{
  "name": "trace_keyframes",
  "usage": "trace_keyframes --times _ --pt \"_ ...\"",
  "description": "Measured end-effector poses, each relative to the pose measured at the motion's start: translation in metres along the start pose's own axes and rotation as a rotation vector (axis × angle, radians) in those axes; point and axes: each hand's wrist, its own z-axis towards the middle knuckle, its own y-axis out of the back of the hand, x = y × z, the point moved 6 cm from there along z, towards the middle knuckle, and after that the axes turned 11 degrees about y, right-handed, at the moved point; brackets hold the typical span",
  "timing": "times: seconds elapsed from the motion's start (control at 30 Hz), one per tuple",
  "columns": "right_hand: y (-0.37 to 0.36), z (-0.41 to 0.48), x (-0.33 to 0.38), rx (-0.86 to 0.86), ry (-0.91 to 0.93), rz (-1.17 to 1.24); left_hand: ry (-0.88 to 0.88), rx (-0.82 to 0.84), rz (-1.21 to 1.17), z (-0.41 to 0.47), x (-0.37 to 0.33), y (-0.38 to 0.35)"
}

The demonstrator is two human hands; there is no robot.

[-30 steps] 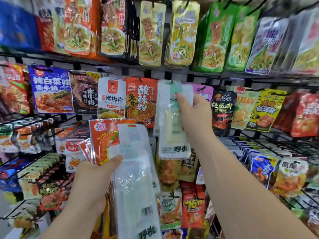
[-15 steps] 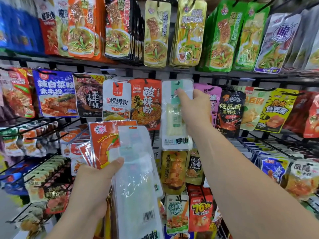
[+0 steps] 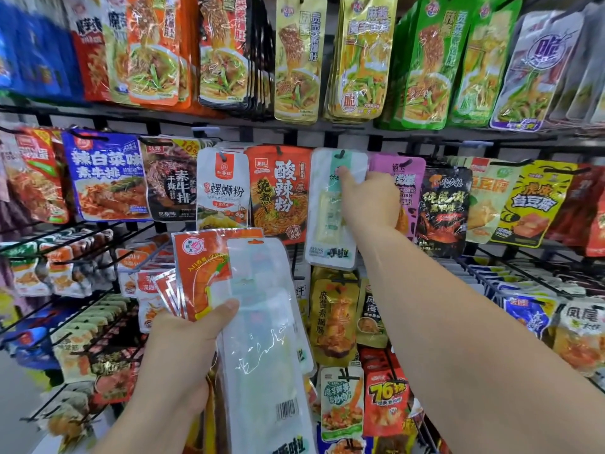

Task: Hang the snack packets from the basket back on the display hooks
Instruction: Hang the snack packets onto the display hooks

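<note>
Right hand (image 3: 370, 199): thumb flat on the front of the white-and-mint packet (image 3: 330, 231), high up near its header. The other fingers curl behind the packet's right edge, a firm pinch.

The packet hangs upright in the middle row. Its punched hole sits at a black hook (image 3: 340, 154), and the hook tip shows in front of the hole. Cannot tell whether it is seated right back.

Edges:
- The left edge lies against the orange-red noodle packet (image 3: 278, 191).
- The right edge runs over a purple packet (image 3: 404, 178), which the hand half hides.
- The bottom edge meets the top of a yellow-brown packet (image 3: 334, 316) in the row below.

Left hand (image 3: 183, 348): near, low and left, closed round a fan of packets with the thumb across the front. White translucent packets (image 3: 262, 339) are foremost, a barcode at the bottom. Orange packets (image 3: 196, 273) are splayed out behind them to the left. The fan's top edge overlaps the foot of a white snail-noodle packet (image 3: 222, 191).

Room: a narrow open strip runs between the fan's right edge and the right forearm, with lower-row packets showing through it. Wire racks (image 3: 65, 290) jut nearward at the lower left, and more wire racks (image 3: 523, 276) at the right. A black shelf rail (image 3: 327, 132) runs just above the hook, and the top-row packets (image 3: 301, 60) hang down to it.
</note>
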Motion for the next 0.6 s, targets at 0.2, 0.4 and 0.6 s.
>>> trace_keyframes --times 0.2,0.4,0.6 --pt "0.003 -0.014 -0.002 0.007 0.047 -0.025 0.012 0.072 -0.022 -0.009 0.0 -0.006" --pt "0.028 -0.079 0.001 0.01 0.071 0.195 -0.007 0.072 0.002 -0.022 -0.003 -0.005" --pt "0.024 -0.184 -0.002 0.302 0.05 0.333 -0.004 0.116 -0.045 -0.033 0.002 -0.01"
